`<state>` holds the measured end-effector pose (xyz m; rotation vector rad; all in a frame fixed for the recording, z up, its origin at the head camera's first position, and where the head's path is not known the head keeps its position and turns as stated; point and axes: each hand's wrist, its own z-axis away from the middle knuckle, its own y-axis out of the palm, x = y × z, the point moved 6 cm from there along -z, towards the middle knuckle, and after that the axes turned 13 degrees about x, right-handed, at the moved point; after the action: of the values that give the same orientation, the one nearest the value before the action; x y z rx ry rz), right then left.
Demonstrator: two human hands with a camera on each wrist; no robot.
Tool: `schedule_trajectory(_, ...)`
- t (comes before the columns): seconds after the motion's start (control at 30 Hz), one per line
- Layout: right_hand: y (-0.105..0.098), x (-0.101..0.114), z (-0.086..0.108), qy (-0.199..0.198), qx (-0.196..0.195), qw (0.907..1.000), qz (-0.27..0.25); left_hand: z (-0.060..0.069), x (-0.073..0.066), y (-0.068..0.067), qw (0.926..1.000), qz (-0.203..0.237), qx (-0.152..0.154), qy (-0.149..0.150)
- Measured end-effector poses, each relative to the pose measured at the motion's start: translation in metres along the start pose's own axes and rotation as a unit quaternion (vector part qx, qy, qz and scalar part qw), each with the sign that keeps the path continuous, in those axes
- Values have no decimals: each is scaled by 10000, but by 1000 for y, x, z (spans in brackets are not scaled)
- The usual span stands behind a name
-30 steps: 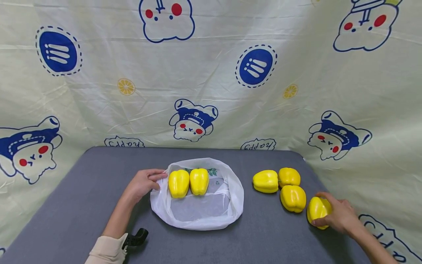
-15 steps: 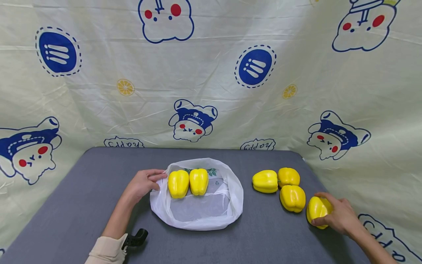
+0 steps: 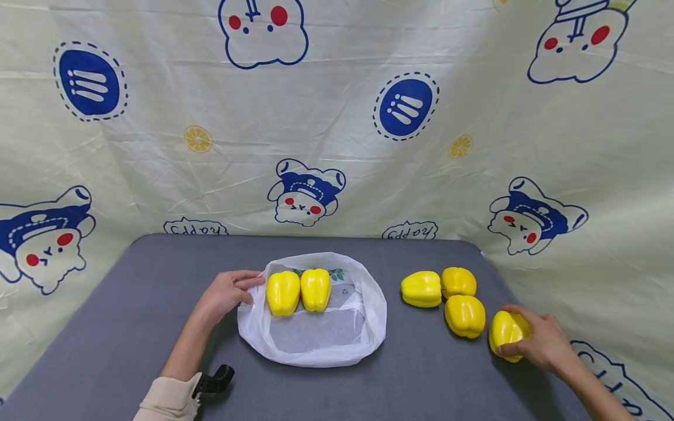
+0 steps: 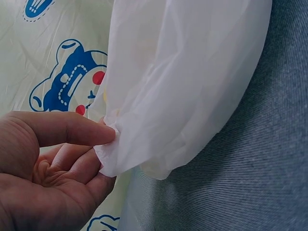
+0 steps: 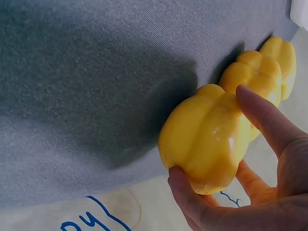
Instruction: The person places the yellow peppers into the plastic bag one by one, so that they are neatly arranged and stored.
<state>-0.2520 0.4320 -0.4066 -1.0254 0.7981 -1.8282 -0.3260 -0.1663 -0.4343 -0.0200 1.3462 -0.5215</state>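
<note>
My left hand [image 3: 223,294] pinches the left rim of a white plastic bag [image 3: 376,316] between thumb and fingers; the left wrist view shows the thin bag film [image 4: 192,91] held at its edge. Inside the wide-mouthed bag, two yellow bell peppers [image 3: 283,292] lie side by side. Far to the right, my right hand [image 3: 544,342] grips another yellow bell pepper [image 5: 207,137], with the thumb on one side and fingers on the other. Just left of it, a group of three yellow bell peppers [image 3: 465,316] sits on the table.
A grey cloth-covered table [image 3: 174,275] lies under everything. Behind and at the sides hangs a pale curtain [image 3: 347,117] with cartoon prints. A black strap [image 3: 216,381] sticks out from the left wrist near the beige sleeve [image 3: 168,400].
The pepper in my right hand has risen very slightly. My left hand keeps its hold on the bag rim, and the other peppers stay put as the head view drifts a little.
</note>
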Motion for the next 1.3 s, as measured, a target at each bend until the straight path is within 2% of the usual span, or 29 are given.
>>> schedule_trajectory(0.13, -3, 3, 1, -63, -44, 10000, -25, 1, 0, 0, 10000, 7, 43, 5)
schedule_trajectory(0.77, -8, 11, 8, -194, -298, 9993, -106, 3, -6, 3, 9999, 63, -117, -12)
schedule_trajectory(1.3, -13, 12, 9, -221, -416, 9989, 3, 1, -2, 3, 9999, 42, -65, -92)
